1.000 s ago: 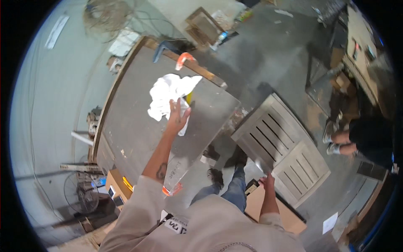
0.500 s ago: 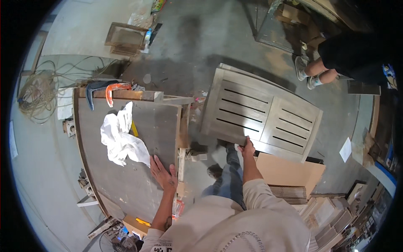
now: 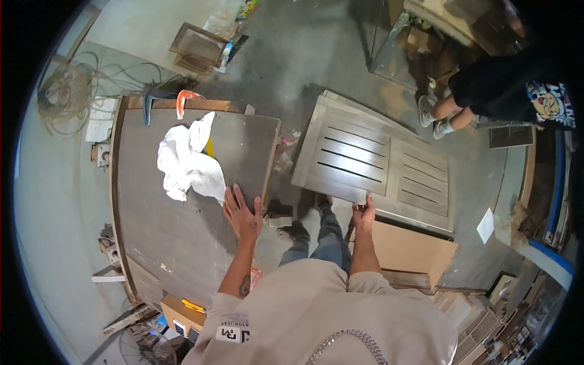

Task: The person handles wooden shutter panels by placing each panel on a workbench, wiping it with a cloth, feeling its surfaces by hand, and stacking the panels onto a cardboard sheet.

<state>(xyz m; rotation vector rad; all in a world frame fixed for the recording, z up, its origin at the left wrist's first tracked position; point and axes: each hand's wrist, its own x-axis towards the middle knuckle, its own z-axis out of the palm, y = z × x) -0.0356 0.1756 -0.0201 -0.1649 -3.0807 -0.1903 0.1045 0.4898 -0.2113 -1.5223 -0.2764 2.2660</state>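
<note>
My left hand [image 3: 243,216] lies flat with fingers stretched on a dark grey worktable [image 3: 182,243], near its right edge. Its fingertips are at the lower end of a crumpled white cloth [image 3: 185,161]. Part of a yellow object [image 3: 210,148] shows from under that cloth. My right hand [image 3: 365,214] grips the near edge of a grey-brown wooden panel [image 3: 356,149], thumb on top; the other fingers are partly hidden below the edge. Two groups of dark slots run across the panel. Another pale edge shows along its far side, under it.
Two clamps, one blue-grey [image 3: 148,108] and one orange [image 3: 185,102], sit at the table's far edge. Cardboard [image 3: 413,249] lies right of my legs. Another person [image 3: 480,91] stands at the far right. Coiled cable [image 3: 64,97] hangs left, and wooden frames [image 3: 198,45] lie far left.
The view has shifted, and the table appears higher in it. The panel's right end has swung slightly, with my right hand still on its edge. My left hand stays flat on the table.
</note>
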